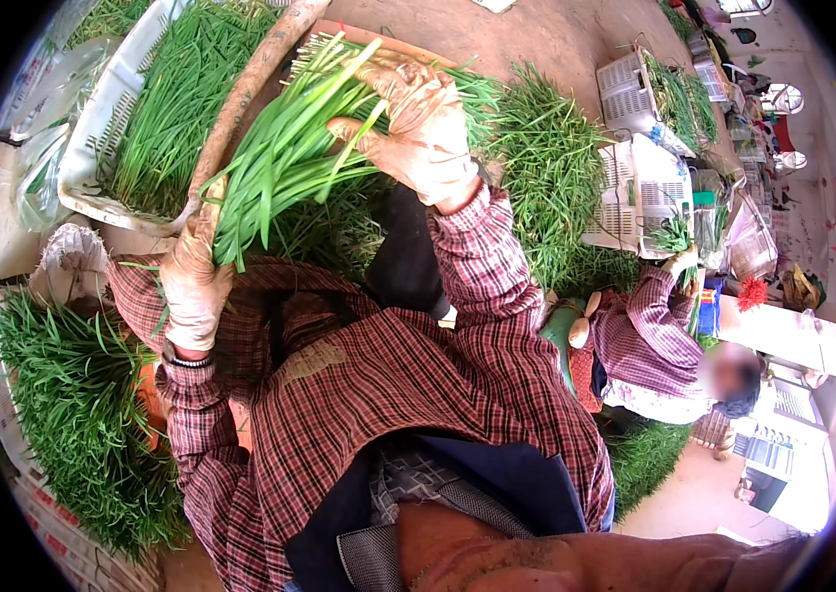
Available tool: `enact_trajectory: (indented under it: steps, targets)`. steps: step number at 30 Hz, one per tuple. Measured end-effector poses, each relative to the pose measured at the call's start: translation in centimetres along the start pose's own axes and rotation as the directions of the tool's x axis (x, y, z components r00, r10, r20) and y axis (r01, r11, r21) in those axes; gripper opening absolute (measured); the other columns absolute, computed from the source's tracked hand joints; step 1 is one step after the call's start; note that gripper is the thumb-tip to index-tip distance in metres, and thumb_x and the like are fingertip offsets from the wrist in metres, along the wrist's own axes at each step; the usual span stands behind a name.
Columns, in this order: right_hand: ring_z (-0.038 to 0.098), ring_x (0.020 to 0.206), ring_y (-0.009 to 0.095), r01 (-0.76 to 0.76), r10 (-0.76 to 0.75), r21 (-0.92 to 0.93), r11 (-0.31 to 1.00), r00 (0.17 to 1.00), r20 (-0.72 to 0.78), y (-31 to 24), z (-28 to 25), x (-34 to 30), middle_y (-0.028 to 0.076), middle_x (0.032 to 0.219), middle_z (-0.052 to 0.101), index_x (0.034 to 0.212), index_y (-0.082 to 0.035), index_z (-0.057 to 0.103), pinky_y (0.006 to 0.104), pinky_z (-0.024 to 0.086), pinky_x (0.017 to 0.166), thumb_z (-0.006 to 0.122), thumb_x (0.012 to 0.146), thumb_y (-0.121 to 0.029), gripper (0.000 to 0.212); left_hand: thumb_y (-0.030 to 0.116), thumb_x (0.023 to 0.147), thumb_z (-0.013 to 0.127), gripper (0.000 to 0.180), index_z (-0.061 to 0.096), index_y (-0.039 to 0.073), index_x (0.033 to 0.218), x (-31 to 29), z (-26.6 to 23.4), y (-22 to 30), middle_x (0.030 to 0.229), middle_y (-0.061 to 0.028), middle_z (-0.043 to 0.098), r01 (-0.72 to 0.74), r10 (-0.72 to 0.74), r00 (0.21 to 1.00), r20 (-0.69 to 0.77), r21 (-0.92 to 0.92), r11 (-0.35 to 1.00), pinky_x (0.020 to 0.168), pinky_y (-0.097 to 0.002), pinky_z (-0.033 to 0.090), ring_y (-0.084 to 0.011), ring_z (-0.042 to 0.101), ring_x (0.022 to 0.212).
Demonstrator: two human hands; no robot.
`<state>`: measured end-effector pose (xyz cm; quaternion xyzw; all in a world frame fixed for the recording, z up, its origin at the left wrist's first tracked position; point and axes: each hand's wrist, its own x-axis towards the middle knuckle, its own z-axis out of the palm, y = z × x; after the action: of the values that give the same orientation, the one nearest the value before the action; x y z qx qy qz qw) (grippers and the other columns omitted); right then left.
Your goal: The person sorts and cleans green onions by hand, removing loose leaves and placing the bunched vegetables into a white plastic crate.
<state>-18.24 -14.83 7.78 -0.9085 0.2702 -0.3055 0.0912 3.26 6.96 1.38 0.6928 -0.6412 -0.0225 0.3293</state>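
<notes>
A loose bunch of garlic chives (285,148) slants across in front of me, pale cut ends toward the upper right, leaf tips toward the lower left. My left hand (196,281), in a thin, stained glove, is closed around the leafy end. At the stem end is my right hand (423,128), gloved the same way, its fingers curled over the stalks and its thumb along the near side; some fingertips are hidden behind the leaves. Beneath the bunch lie more chives, partly covered by my arms and dark trouser leg.
A white crate (82,187) of chives stands at upper left beside a curved wooden pole (250,89). Heaped chives lie at lower left (72,424) and right of centre (546,158). White crates (625,192) stand farther right, near a seated co-worker (645,335) handling greens.
</notes>
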Motion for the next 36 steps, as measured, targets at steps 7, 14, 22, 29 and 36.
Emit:
enact_trajectory:
  steps: [7, 14, 22, 29, 36]
  targets:
    - [0.048, 0.117, 0.021, -0.053, 0.056, 0.160, 0.986, 0.998, -0.015, -0.3, 1.4, 0.0, 0.000, 0.123, 0.057, 0.116, -0.021, 0.064, 0.0394, 0.028, 0.104, 0.075, 0.070, -0.047, 0.054, -0.007, 0.055, 0.069, 0.086, 0.050, 0.019, 0.135, 0.8, -3.3, -0.5, 0.122, -0.0091, 0.061, -0.075, 0.069, 0.996, 0.048, 0.139, 0.987, 0.080, -0.0365, 0.053, -0.0300, 0.063, 0.098]
    - [0.037, 0.129, 0.018, -0.053, 0.075, -0.185, 0.981, 0.991, 0.114, -0.1, 2.0, -0.1, -0.002, 0.135, 0.048, 0.124, -0.027, 0.058, 0.0462, 0.019, 0.109, 0.057, 0.075, -0.060, 0.059, -0.010, 0.058, 0.062, 0.086, 0.048, 0.024, 0.136, 1.7, -4.9, -0.8, 0.127, -0.0022, 0.060, -0.268, 0.264, 0.963, 0.045, 0.196, 0.943, 0.078, -0.0350, 0.054, -0.0272, 0.064, 0.099]
    - [0.054, 0.105, 0.016, -0.059, 0.002, 0.321, 0.945, 0.985, 0.175, 0.6, 3.9, -0.8, -0.005, 0.107, 0.063, 0.109, -0.019, 0.066, 0.0359, 0.037, 0.094, 0.065, 0.081, -0.035, 0.032, -0.014, 0.060, 0.059, 0.088, 0.042, 0.019, 0.140, 1.0, -4.9, -1.6, 0.127, -0.0090, 0.060, -0.247, 0.231, 0.968, 0.094, 0.238, 0.939, 0.083, -0.0372, 0.053, -0.0306, 0.063, 0.103]
    - [0.066, 0.088, 0.029, 0.054, -0.091, 0.279, 0.959, 0.988, 0.121, -0.9, 2.7, 0.5, 0.011, 0.096, 0.068, 0.104, -0.007, 0.068, 0.0356, 0.053, 0.078, 0.066, 0.078, -0.012, 0.026, -0.010, 0.060, 0.067, 0.098, 0.032, 0.016, 0.147, 1.1, -4.8, -0.7, 0.140, -0.0069, 0.051, -0.046, 0.036, 0.996, 0.076, 0.138, 0.989, 0.087, -0.0366, 0.051, -0.0300, 0.062, 0.107]
    - [0.063, 0.097, 0.028, 0.203, -0.243, 0.234, 0.951, 0.957, 0.158, 0.3, 3.6, 0.1, 0.008, 0.106, 0.067, 0.110, -0.012, 0.067, 0.0400, 0.051, 0.085, 0.068, 0.076, -0.015, 0.034, -0.003, 0.068, 0.069, 0.090, 0.032, 0.016, 0.148, 1.6, -5.3, 0.9, 0.135, -0.0102, 0.055, 0.086, -0.094, 0.985, 0.144, 0.058, 0.995, 0.077, -0.0363, 0.054, -0.0322, 0.066, 0.095]
